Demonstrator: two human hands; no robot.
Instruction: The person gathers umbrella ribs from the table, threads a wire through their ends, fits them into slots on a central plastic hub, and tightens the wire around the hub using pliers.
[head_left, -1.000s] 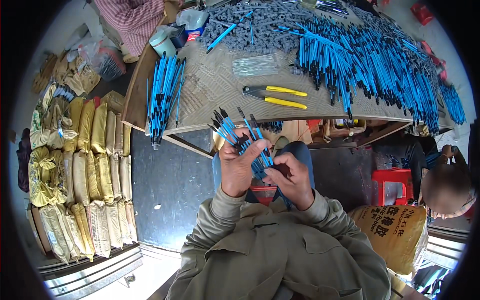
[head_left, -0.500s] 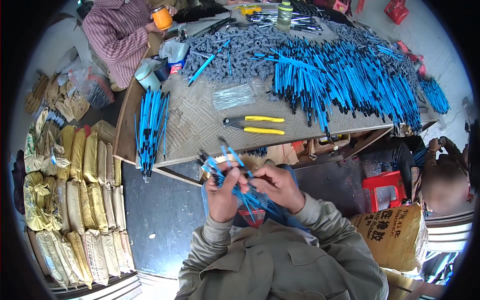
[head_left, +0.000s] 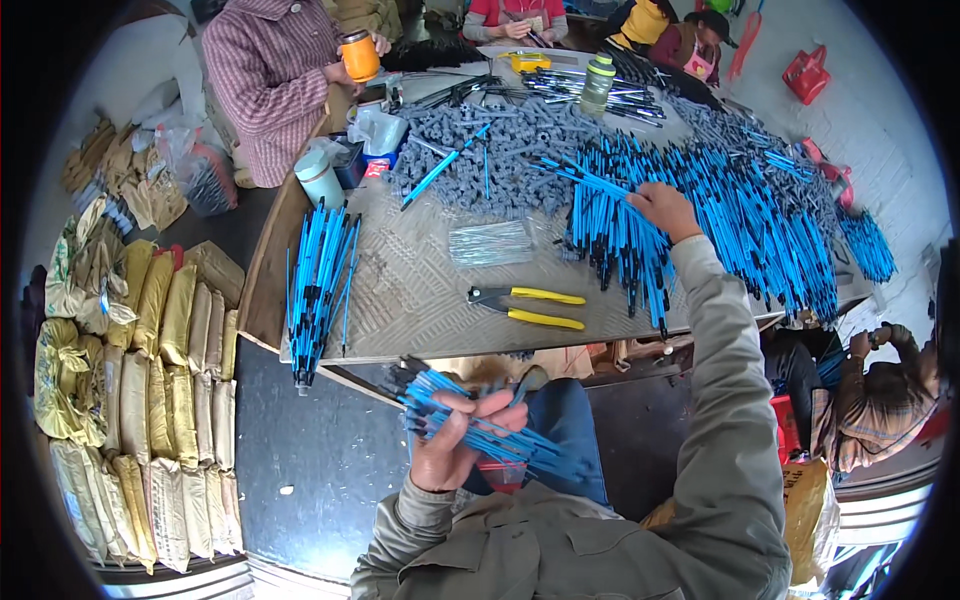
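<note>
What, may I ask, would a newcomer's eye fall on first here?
Probably the large heap of bright blue rods on the right of the table, with the right hand toward its left side. Next, the bundle of similar rods in the left hand, before the table's near edge; then the yellow-handled cutters near the table's front.

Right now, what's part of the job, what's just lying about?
In the job:
bundle of blue rods, in left hand
blue rod pile, at right hand

Apparently just lying about:
pale cup
bottle
pliers, untouched
</note>
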